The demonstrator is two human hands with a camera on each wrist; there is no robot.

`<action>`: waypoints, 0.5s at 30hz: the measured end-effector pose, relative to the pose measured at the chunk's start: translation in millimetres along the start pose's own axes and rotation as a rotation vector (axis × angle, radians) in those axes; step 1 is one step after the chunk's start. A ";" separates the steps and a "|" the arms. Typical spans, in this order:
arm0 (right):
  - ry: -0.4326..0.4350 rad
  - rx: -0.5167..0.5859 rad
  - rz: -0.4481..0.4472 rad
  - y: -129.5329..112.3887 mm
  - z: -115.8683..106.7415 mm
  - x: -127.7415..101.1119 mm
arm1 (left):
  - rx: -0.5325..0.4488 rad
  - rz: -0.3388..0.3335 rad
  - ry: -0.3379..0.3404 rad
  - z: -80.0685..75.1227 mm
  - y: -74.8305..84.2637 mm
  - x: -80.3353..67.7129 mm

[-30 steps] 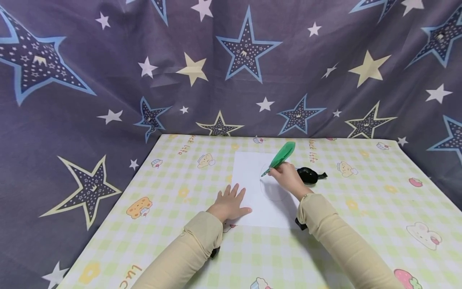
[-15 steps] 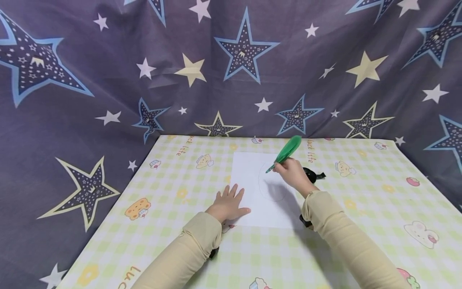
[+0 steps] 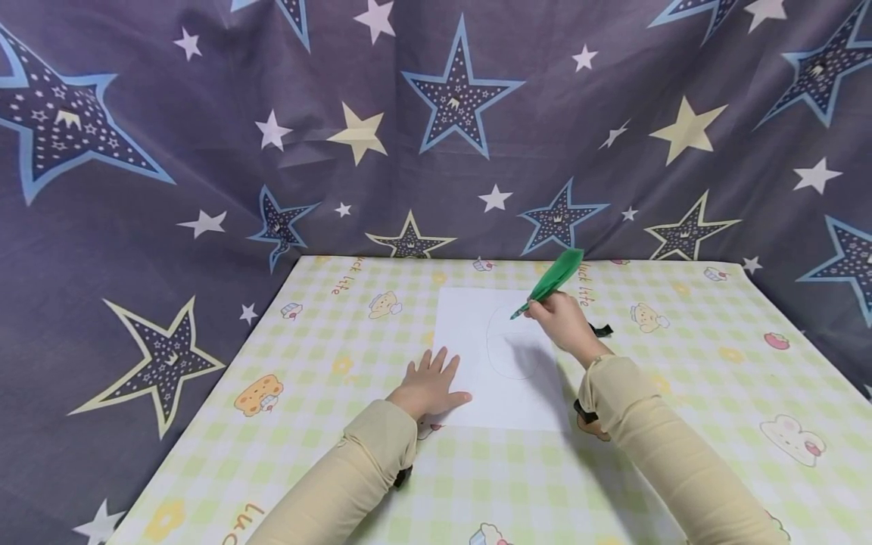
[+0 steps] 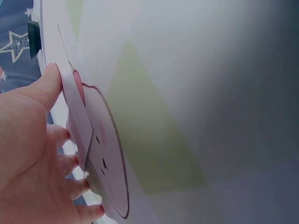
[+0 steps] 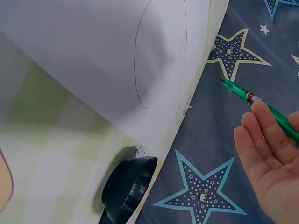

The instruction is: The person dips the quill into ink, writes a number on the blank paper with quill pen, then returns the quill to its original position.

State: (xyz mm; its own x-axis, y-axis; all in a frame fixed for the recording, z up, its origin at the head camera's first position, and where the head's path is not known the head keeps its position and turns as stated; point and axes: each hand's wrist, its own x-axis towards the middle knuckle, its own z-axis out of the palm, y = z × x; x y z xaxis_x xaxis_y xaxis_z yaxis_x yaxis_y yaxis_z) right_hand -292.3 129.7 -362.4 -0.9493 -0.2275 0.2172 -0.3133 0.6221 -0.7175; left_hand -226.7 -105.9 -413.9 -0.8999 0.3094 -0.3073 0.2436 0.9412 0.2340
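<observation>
A white sheet of paper [image 3: 466, 325] lies on the table and bears a thin, rounded pencil-like outline. My left hand [image 3: 428, 387] rests on the sheet's lower left edge with its fingers spread. In the left wrist view the thumb and fingertips of the left hand [image 4: 28, 144] touch the paper and cloth. Over the upper right of the sheet, my right hand [image 3: 567, 324] pinches a green feather pen [image 3: 557, 274]. The right wrist view shows the pen's dark tip held apart from the paper [image 5: 84, 56].
A black rounded object [image 5: 126, 189] sits beside the paper's far right side, mostly hidden behind the right hand in the head view. A checked tablecloth [image 3: 327, 446] with cartoon prints covers the table. Behind it hangs a dark star-patterned curtain [image 3: 306, 68].
My right hand has moved to the right and slightly up with the feather pen, off the drawn line, covering more of the black object. The left hand has stayed in place.
</observation>
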 end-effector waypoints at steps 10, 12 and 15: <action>0.036 -0.026 -0.012 4.6 -8.4 -1.0 | -0.005 0.006 -0.002 -1.2 0.8 -1.2; 0.038 -0.024 -0.018 5.2 -10.4 -1.6 | -0.009 0.005 -0.002 -1.3 0.9 -1.4; 0.046 -0.018 -0.021 6.3 -12.9 -2.3 | -0.011 0.006 -0.004 -0.9 0.8 -1.3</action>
State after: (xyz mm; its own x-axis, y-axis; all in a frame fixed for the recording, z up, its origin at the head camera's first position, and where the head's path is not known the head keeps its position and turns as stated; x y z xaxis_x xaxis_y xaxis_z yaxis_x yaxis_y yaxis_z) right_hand -292.4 143.8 -358.8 -0.9426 -0.2061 0.2628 -0.3333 0.6309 -0.7006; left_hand -225.7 -105.6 -412.5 -0.8971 0.3153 -0.3096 0.2447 0.9379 0.2460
